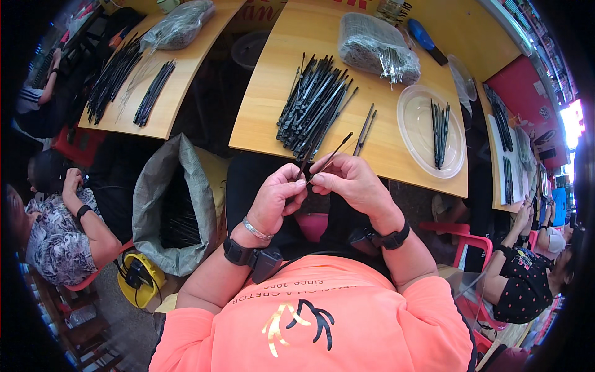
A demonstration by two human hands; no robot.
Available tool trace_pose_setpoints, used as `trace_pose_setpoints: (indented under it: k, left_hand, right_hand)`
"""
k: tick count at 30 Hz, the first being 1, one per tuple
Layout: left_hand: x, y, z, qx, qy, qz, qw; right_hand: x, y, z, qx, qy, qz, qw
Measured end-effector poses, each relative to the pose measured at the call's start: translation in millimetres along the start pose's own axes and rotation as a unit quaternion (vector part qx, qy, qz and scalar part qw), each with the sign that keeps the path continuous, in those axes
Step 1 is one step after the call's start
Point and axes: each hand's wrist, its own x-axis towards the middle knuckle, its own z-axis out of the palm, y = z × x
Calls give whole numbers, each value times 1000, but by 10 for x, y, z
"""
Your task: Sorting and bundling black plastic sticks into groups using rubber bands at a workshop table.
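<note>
My left hand (277, 197) and my right hand (352, 183) meet just in front of the wooden table's (384, 155) near edge. Together they pinch a thin black stick (328, 154) that points up and to the right over the table. My left fingers close on its lower end, my right fingers grip it just above. Right behind my hands lies a pile of black sticks (313, 105). Two more loose sticks (364, 129) lie to the right of the pile.
A clear round plastic plate (416, 133) holds a few black sticks at the right. A plastic bag of thin pieces (375, 48) lies at the back. An open grey sack (170, 211) stands on the floor at my left. Other people sit left and right; a second table (167, 118) holds more sticks.
</note>
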Motion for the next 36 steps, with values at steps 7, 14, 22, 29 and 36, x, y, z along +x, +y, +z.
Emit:
trace_pose_setpoints:
  k: [7,14,22,29,36]
  left_hand:
    - [9,-2,-1,20,-34,-15,999]
    - [-31,42,91,111,9,63,992]
    - [-69,49,121,126,8,92,988]
    - [-52,12,121,175,26,105,979]
    - [-53,47,43,161,24,63,985]
  right_hand:
    - [10,43,26,23,12,-13,1000]
    - [-28,26,141,-85,99,-57,990]
    - [-43,74,233,-42,139,-98,984]
    - [-48,186,275,-80,169,-122,975]
    - [6,129,194,-137,114,-125,976]
